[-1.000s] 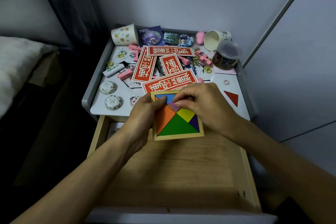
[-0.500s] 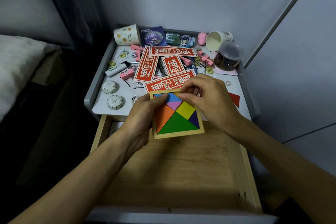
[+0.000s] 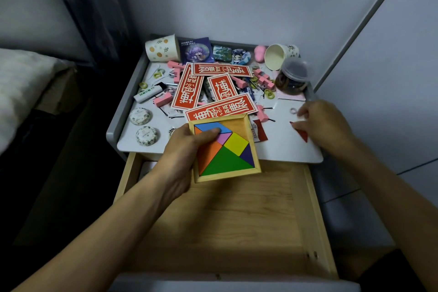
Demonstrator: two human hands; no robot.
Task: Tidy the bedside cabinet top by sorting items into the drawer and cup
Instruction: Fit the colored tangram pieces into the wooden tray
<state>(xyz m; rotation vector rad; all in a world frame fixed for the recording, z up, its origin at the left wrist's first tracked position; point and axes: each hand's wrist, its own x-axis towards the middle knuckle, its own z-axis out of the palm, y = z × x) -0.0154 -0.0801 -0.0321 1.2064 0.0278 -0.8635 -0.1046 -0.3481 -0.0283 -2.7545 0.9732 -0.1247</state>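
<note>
My left hand [image 3: 187, 152] grips a wooden tangram tray [image 3: 251, 144] by its left edge, thumb pressed on the blue piece, holding it over the cabinet's front edge and the open wooden drawer [image 3: 227, 216]. The tray holds several coloured pieces, with one bare triangular gap at its top right. My right hand [image 3: 324, 125] is on the white cabinet top [image 3: 279, 149] at the right, fingers curled over a loose red triangle [image 3: 302, 134]. Whether it pinches the triangle is not clear. Two paper cups lie tipped at the back: a dotted cup [image 3: 163, 48] and a second cup [image 3: 279, 55].
Red paper strips [image 3: 220, 109], pink blocks, hair pins, green rings, a white lighter [image 3: 148, 93], two round tins [image 3: 139, 116] and badges litter the top. A clear jar of hair ties [image 3: 292, 77] stands back right. A bed lies left, a wall right.
My right hand left the tangram tray and moved right to the red triangle on the cabinet top. My left hand still holds the tray, thumb now on the blue piece.
</note>
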